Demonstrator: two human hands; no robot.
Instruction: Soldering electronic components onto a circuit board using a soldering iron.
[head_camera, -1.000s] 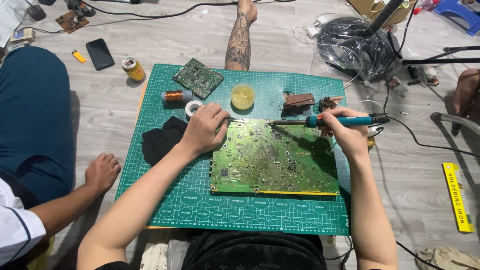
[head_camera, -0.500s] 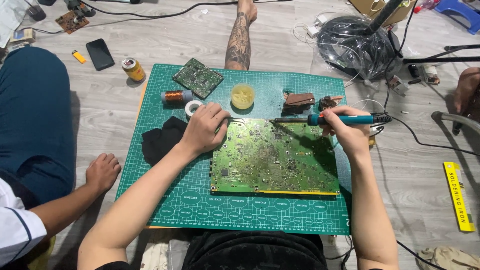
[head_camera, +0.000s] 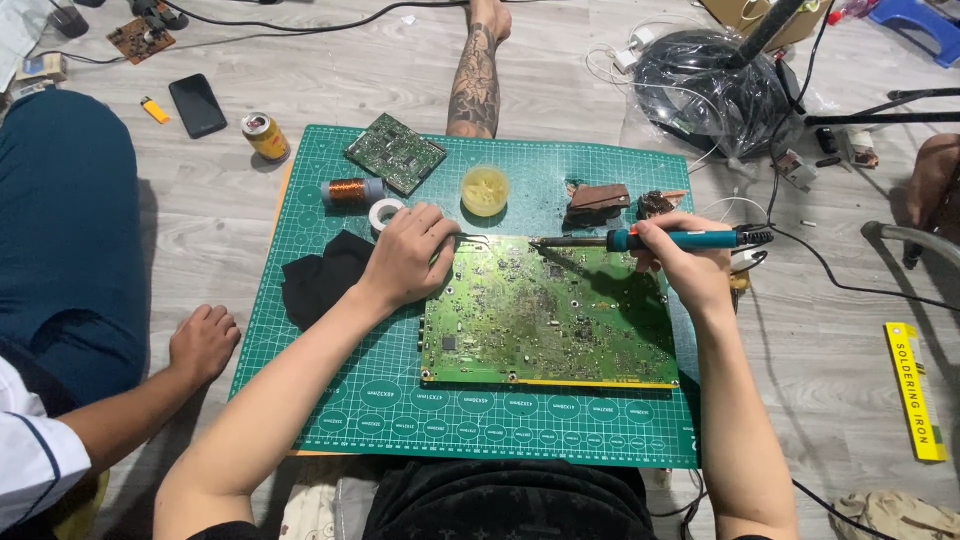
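Fingers of the right hand (head_camera: 683, 262) are wrapped shut around the teal-handled soldering iron with its dark metal shaft (head_camera: 640, 240), held like a pen and nearly level, so the tip lies at the far edge of the large green printed circuit board (head_camera: 545, 315) with the wrist resting on the board's right end for steadiness. The left hand (head_camera: 408, 255) is curled at the board's far left corner, pinching what looks like a thin wire (head_camera: 472, 239) that runs toward the iron's tip; how firmly it is pinched cannot be told. That hand also seems to pin the board in place.

The board lies flat in the middle of the green gridded cutting mat (head_camera: 330, 400), which appears to shield the grey plank floor (head_camera: 820, 380) from heat. Just beyond the board, within easy reach, stand a small round yellow tub (head_camera: 485, 190), a brown block (head_camera: 597, 200), a white tape roll (head_camera: 383, 213), a spool of copper wire (head_camera: 350, 192) and a smaller green circuit board (head_camera: 396, 153). A black cloth (head_camera: 318, 278) lies on the mat's left side. Off the mat sit a yellow drink can (head_camera: 265, 136) and a black phone (head_camera: 197, 104). Another person's hand (head_camera: 203, 342) rests on the floor to the left, well clear of the work.
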